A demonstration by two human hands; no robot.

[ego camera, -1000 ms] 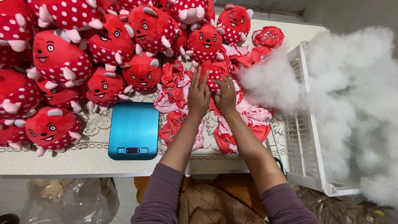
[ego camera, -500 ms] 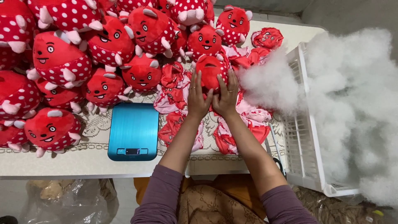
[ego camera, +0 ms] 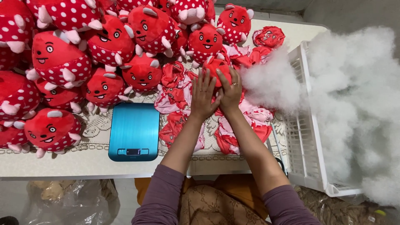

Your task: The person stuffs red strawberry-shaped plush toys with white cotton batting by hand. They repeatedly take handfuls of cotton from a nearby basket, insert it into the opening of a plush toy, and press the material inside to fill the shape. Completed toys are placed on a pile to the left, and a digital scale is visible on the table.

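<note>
Stuffed red toys [ego camera: 58, 62] with white dots crowd the left of the table [ego camera: 62, 160], several cut off by the frame's edge. Near them a blue scale [ego camera: 133, 131] lies flat on a lace cloth; its small display is too dim to make out. Right of it lies a heap of flat red and pink skins [ego camera: 179, 89], partly hidden under the forearms. Both arms reach straight forward from purple sleeves. The left hand [ego camera: 203, 95], fingers spread and a ring showing, presses the left side of a red toy [ego camera: 217, 68]; the right hand [ego camera: 230, 91] cups its right side, so the two clasp it between them above the skins. Its face is hidden. Further right, white stuffing [ego camera: 354, 91] spills over a white crate [ego camera: 304, 146], whose far wall is buried.
</note>
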